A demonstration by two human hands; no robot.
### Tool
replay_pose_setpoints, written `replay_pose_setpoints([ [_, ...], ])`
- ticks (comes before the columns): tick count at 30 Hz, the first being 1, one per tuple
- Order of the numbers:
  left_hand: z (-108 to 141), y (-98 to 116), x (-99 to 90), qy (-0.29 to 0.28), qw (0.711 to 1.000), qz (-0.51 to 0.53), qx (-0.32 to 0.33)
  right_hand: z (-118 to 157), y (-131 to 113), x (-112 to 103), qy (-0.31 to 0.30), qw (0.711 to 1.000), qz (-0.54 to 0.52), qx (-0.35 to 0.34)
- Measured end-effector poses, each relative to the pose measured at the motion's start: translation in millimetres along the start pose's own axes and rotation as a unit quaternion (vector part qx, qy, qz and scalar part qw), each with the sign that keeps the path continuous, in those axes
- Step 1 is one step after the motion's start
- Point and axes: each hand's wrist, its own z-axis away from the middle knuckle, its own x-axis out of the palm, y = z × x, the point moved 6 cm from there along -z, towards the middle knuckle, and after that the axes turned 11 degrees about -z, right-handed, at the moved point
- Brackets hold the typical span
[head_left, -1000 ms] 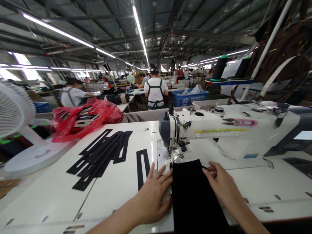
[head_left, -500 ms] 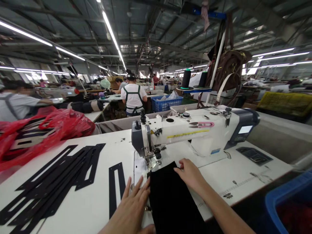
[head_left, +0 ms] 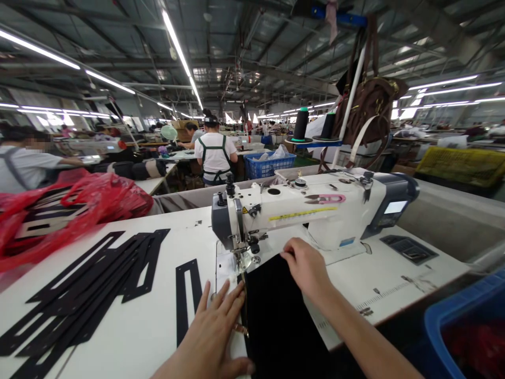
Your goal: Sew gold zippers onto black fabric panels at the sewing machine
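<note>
A black fabric piece point(head_left: 286, 321) lies on the white sewing machine table point(head_left: 134, 329), its far left corner close to the needle area of the sewing machine point(head_left: 303, 202). My right hand point(head_left: 305, 266) pinches the far right corner of that fabric and holds it raised a little. Along the fabric's left edge my left hand point(head_left: 215, 331) lies flat, fingers spread, fingertips on a narrow dark strip point(head_left: 243, 302) with a brassy line. A small metal piece point(head_left: 240, 330) shows beside that strip. To the left of my left hand lies one black slotted piece point(head_left: 183, 295).
Several black slotted pieces point(head_left: 98, 284) overlap on the table's left side, before a red plastic bag point(head_left: 114, 197). Pink thread snips point(head_left: 325, 199) rest on the machine. A blue bin point(head_left: 442, 326) stands at right. A co-worker point(head_left: 215, 152) sits ahead, back turned.
My right hand has moved slightly away from me and lifted the fabric corner. The fabric's left edge has shifted, exposing more of the brassy strip and metal piece. My left hand stays flat.
</note>
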Motion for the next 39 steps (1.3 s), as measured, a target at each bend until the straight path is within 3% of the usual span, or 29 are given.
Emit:
replay_pose_setpoints([
  [4,-1,8,-15.4,-0.023,1.0,0.009,-0.007,-6,26,7,0.007,0.996,-0.068,0.05],
  [9,-6,-2,-13.3,-0.027,0.999,0.018,-0.005,39,44,27,-0.014,0.993,-0.097,0.063],
  [14,-11,-9,-12.7,-0.036,0.999,0.018,-0.005,65,34,25,0.018,0.991,0.06,-0.119],
  [18,-12,-8,-11.8,-0.025,1.0,0.014,0.003,54,29,17,0.022,0.962,0.223,-0.153],
  [21,-13,-8,-9.2,-0.043,0.999,0.011,0.005,51,-4,23,0.013,0.946,0.194,-0.26],
  [23,-14,-10,-9.0,-0.049,0.999,0.004,0.002,55,-24,43,-0.057,0.936,0.129,-0.323],
  [25,-14,-9,-10.6,-0.038,0.999,0.0,-0.001,61,-33,65,-0.119,0.925,0.107,-0.344],
  [27,-10,-4,-13.2,-0.012,1.0,0.001,-0.002,66,-34,80,-0.14,0.922,0.105,-0.346],
  [31,14,20,-17.4,0.034,0.999,0.038,-0.01,68,-25,87,-0.155,0.922,0.106,-0.34],
  [35,48,40,-16.1,0.023,0.988,0.107,0.106,66,-21,84,-0.159,0.921,0.107,-0.339],
  [37,63,21,-13.0,0.031,0.994,0.093,0.058,66,-21,84,-0.151,0.921,0.099,-0.344],
  [39,78,-12,-4.0,0.034,0.996,0.047,-0.069,65,-23,83,-0.135,0.921,0.094,-0.352],
])
